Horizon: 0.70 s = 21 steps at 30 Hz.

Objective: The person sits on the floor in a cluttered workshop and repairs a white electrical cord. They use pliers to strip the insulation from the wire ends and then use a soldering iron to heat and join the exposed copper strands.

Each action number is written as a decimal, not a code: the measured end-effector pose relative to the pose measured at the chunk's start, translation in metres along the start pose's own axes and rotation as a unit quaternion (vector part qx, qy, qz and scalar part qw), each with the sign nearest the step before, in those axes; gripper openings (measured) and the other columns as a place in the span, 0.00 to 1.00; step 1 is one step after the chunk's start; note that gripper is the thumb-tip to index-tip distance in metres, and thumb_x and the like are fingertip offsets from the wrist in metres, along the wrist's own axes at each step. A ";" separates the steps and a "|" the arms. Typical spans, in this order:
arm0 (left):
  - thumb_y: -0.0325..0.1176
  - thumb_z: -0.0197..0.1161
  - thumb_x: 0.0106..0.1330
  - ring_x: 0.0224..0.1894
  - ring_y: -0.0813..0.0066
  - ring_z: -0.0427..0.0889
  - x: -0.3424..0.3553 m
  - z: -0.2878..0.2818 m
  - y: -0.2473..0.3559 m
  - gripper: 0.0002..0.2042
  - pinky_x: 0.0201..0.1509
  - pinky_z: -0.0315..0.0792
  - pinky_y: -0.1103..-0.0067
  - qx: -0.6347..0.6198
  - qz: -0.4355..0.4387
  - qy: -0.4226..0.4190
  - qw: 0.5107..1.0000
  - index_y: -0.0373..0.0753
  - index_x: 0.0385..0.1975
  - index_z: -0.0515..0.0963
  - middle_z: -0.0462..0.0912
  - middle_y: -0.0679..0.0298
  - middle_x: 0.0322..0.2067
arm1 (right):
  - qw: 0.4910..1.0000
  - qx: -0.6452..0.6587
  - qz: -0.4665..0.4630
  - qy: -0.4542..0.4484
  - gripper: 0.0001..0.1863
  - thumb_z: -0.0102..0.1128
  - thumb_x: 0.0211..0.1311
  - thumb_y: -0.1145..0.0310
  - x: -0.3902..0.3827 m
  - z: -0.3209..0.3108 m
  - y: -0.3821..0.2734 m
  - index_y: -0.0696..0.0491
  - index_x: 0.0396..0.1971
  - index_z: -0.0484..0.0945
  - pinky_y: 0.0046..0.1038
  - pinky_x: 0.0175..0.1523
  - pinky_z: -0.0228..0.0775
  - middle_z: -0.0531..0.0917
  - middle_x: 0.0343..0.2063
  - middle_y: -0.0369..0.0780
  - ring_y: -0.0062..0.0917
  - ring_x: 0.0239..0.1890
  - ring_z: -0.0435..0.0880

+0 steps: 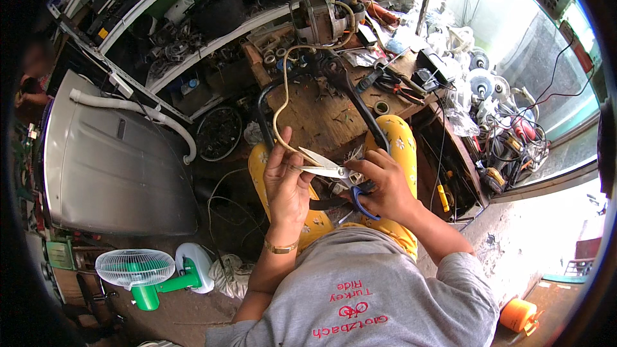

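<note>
Loose metal parts fill a round basin (240,135) on the floor, beyond and to the left of the left fingers in a crowded workshop. Straight ahead of those fingers, a wooden tray (257,64) on the workbench (302,115) holds small rings and other pieces, while farther off to the left a white-edged shelf (193,58) bears dark machine parts. To the right of the right-hand fingers, an open wooden bin (467,162) contains a yellow-handled tool (443,198) among items too dark to tell.

A pale cord (286,93) runs from a motor (318,19), beyond the fingers, down to the left hand (287,177), whose thumb and fingertips pinch it. The right hand (385,183) grips the blue handles of a pair of scissors (324,171), fingers curled around them. The blades stand spread, pointing at the left fingertips, near the cord; whether metal touches it cannot be told. Pliers (402,88) lie beyond the right fingers, just beside the bench's edge.
</note>
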<state>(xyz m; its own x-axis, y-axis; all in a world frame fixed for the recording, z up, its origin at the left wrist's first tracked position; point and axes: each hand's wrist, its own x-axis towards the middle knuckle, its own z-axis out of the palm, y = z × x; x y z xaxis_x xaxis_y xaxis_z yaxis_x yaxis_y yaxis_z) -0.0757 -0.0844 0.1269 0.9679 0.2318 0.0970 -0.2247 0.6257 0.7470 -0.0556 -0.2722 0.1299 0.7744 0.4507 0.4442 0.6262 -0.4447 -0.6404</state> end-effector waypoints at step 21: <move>0.29 0.58 0.66 0.40 0.78 0.81 -0.003 -0.001 -0.003 0.16 0.37 0.82 0.82 0.002 -0.013 0.001 1.000 0.38 0.53 0.71 0.80 0.64 0.42 | 0.999 -0.047 -0.006 -0.019 0.24 0.70 0.35 0.66 -0.001 -0.006 0.001 0.50 0.40 0.77 0.36 0.35 0.68 0.74 0.30 0.40 0.36 0.33 0.72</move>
<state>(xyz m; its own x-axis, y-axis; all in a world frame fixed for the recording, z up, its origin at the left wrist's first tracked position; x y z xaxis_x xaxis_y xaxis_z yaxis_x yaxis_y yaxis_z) -0.0783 -0.0860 0.1242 0.9731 0.2178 0.0755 -0.1989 0.6278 0.7525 -0.0550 -0.2772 0.1326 0.7645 0.4837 0.4261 0.6418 -0.5095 -0.5732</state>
